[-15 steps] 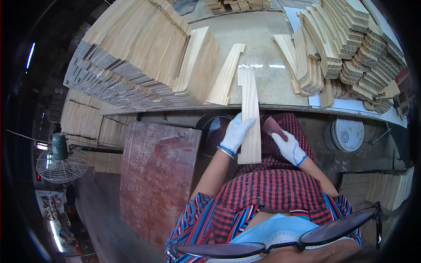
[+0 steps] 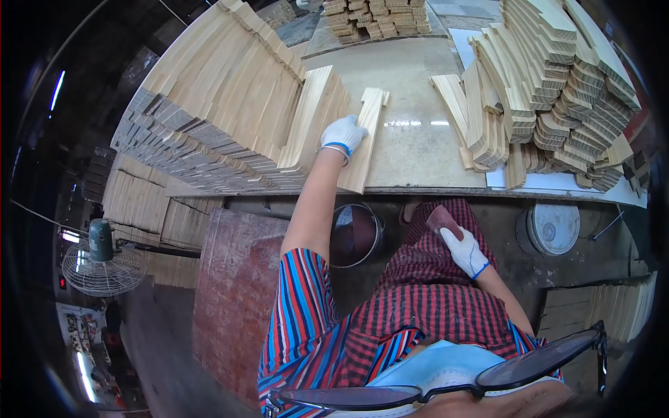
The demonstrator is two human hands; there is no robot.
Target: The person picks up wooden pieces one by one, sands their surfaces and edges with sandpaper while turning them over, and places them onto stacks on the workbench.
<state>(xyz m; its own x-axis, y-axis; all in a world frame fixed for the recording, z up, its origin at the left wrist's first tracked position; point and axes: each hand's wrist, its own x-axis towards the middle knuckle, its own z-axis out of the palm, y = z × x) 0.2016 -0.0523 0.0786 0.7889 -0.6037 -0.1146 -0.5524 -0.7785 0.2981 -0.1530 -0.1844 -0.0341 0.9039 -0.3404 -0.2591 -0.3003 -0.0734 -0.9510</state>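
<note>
My left hand (image 2: pixel 344 134), in a white knit glove, is closed on the left edge of a pale notched wooden board (image 2: pixel 364 155). That board lies on the worktable just right of the tall stack of similar pieces (image 2: pixel 306 118); the fingertips are partly hidden. Down by my lap, my right hand (image 2: pixel 465 252), gloved as well, grips a reddish-brown sanding block (image 2: pixel 442 219). The block is held above the checked apron (image 2: pixel 418 258), apart from any wood.
Curved wooden pieces (image 2: pixel 557 104) are piled on the table's right side, more bundles (image 2: pixel 376 19) at the far end. Below the table edge stand a dark bucket (image 2: pixel 355 237) and a white lidded bucket (image 2: pixel 554 226). A reddish panel (image 2: pixel 237 279) and a fan (image 2: pixel 101 261) are at left.
My left hand has moved forward and left from my lap to the table. The board it held upright before me is no longer there. My right hand still holds the sanding block.
</note>
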